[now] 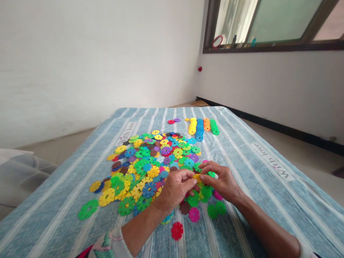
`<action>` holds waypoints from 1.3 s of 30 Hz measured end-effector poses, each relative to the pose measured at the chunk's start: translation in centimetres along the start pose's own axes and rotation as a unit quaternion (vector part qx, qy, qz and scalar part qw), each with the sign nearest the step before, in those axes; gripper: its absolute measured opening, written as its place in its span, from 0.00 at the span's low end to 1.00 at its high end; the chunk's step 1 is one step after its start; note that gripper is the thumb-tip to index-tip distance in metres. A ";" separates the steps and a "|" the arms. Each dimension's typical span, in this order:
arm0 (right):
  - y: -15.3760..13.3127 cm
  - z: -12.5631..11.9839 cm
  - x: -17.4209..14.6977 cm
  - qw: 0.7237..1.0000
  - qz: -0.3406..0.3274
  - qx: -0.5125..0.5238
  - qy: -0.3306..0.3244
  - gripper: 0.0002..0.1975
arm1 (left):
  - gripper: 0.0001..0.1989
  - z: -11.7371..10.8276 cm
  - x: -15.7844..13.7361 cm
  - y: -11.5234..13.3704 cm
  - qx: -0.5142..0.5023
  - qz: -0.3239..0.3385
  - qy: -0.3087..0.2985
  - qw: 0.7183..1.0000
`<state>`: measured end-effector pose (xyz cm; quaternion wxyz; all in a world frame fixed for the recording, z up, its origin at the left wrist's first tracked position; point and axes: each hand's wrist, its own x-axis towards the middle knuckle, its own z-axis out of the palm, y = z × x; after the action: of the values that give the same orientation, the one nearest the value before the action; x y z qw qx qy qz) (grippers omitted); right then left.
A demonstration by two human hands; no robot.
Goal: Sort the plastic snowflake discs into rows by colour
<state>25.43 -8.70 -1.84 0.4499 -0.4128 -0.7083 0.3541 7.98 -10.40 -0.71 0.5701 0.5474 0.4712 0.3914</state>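
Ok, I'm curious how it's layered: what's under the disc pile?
The striped cloth shows around the disc pile; at its left edge, a dark blue disc peeks from beneath a yellow one. What's fully covered can't be seen.

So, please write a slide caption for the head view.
Left hand and right hand at a yellow disc above mixed discs, four single-colour rows beyond.

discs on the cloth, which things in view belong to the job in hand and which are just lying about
Seem part of the job:
- yellow disc at both hands' fingertips
- mixed pile
- yellow row, blue row, orange row, green row

Seem just lying about:
- round mirror
- dark bottle
- small red object
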 end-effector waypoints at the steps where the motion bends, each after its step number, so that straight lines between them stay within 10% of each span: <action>1: 0.1 -0.2 -0.1 0.999 -0.023 -0.029 -0.005 0.05 | 0.07 0.0 0.0 0.0 0.000 -0.001 0.008 1.000; 8: 0.6 -1.8 -1.1 0.960 -0.141 -0.228 -0.079 0.07 | 0.05 -0.3 0.2 -0.4 0.018 -0.007 0.029 0.999; 39: 1.5 -1.2 -1.3 0.917 -0.139 -0.361 -0.095 0.05 | 0.06 -0.1 0.3 -0.4 0.047 -0.011 0.024 0.999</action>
<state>27.24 -9.08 -3.18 0.2457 -0.4088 -0.8777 0.0459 7.91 -10.11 -1.10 0.5363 0.5589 0.5088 0.3756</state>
